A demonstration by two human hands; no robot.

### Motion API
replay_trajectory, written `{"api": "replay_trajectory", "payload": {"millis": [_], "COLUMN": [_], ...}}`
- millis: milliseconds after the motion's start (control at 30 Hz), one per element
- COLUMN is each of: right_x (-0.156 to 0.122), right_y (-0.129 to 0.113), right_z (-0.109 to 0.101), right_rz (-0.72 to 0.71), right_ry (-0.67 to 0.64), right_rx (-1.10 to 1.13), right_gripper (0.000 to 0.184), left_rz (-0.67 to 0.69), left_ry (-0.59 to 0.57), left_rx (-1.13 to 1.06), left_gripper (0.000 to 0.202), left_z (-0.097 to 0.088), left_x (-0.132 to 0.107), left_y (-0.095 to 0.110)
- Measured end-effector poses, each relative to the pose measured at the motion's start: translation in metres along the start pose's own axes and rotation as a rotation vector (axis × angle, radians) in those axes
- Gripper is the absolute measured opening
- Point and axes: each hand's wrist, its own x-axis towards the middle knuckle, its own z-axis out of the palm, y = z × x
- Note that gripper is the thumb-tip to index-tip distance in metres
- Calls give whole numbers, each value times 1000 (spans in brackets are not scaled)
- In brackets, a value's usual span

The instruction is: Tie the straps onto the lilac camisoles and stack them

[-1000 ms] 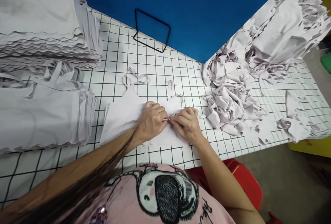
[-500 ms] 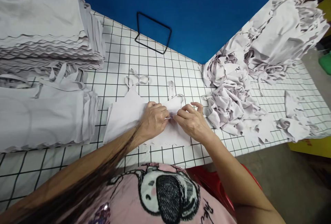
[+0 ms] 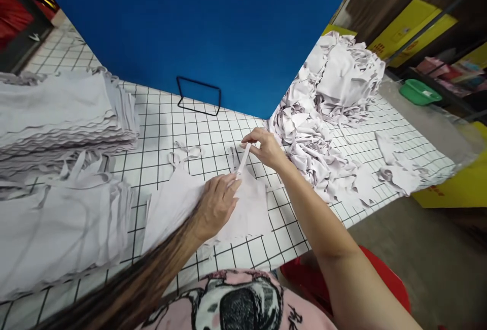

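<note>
A pale lilac strappy garment (image 3: 171, 208) lies flat on the gridded white table (image 3: 213, 127) in front of me. My left hand (image 3: 216, 203) presses down on its upper middle, fingers closed on the fabric. My right hand (image 3: 266, 148) is raised above the table and pinches the end of a narrow white strip (image 3: 243, 160) that runs down to my left hand. The garment's straps (image 3: 186, 152) lie loose beyond it.
Folded stacks of the same garments (image 3: 57, 117) fill the left side. A heap of crumpled fabric pieces (image 3: 319, 117) lies at the right, with scraps (image 3: 395, 172) near the table edge. A black wire stand (image 3: 198, 96) stands by the blue wall. A red stool (image 3: 380, 284) is below.
My right hand has lifted up and away from my left, drawing a thin strip out from the garment. My head has tilted up, so the view shows more of the room.
</note>
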Motion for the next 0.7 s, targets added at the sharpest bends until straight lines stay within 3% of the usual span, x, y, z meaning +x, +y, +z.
{"api": "replay_trajectory", "payload": {"millis": [133,267,400,567,700], "right_x": [13,16,17,6,-6], "right_y": [26,39,41,45,39], "right_z": [19,33,40,31,15], "right_rz": [171,259,255,349,316], "right_ry": [-29,-120,-139,-198,-178], "right_rx": [194,74,-41,146,136], "right_gripper": [28,39,38,13,23], "left_rz": [116,112,104,68,39], "left_ry": [-148,-286,-324,-359,-400], "left_rx": [39,62,70,74,39], "left_gripper": [47,56,59,61,65], "left_z": [11,19,19,17,19], "left_x": [-2,-2,-2,-2,-1], "left_y": [-1,-4,-4,-2,1]}}
